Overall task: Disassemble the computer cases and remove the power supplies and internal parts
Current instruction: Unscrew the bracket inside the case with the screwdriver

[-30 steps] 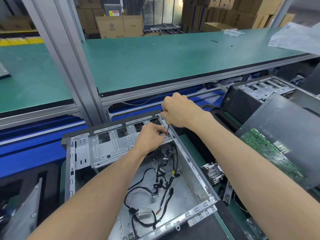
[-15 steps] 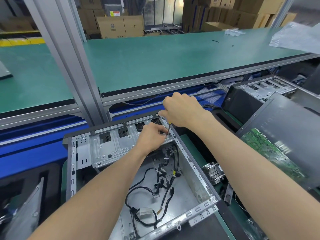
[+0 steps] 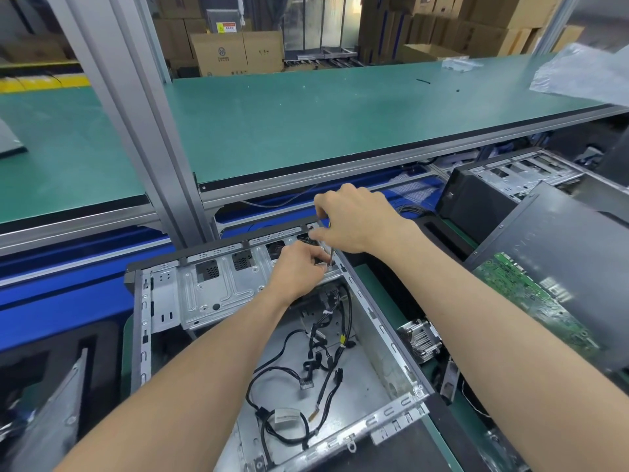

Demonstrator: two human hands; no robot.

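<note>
Fingers of the right hand (image 3: 357, 223) are curling round the handle of a screwdriver (image 3: 329, 255), whose thin shaft is pointing down just past the fingertips onto the far right corner of the open computer case (image 3: 381, 330). The left hand (image 3: 299, 267) is reaching in beside it, its fingers bent and touching the metal drive bracket (image 3: 218, 287) right at the shaft — whether they are pinching anything I cannot tell. Inside the case, black cables (image 3: 316, 356) are lying loose on the bare metal floor, with the bracket spanning the far end. To the right, a finned heatsink (image 3: 420, 338) is sitting just beside the case wall, and a green circuit board (image 3: 531, 298) is leaning against a dark panel (image 3: 565, 240), with a second case (image 3: 493, 185) lying behind — well apart from both hands.
</note>
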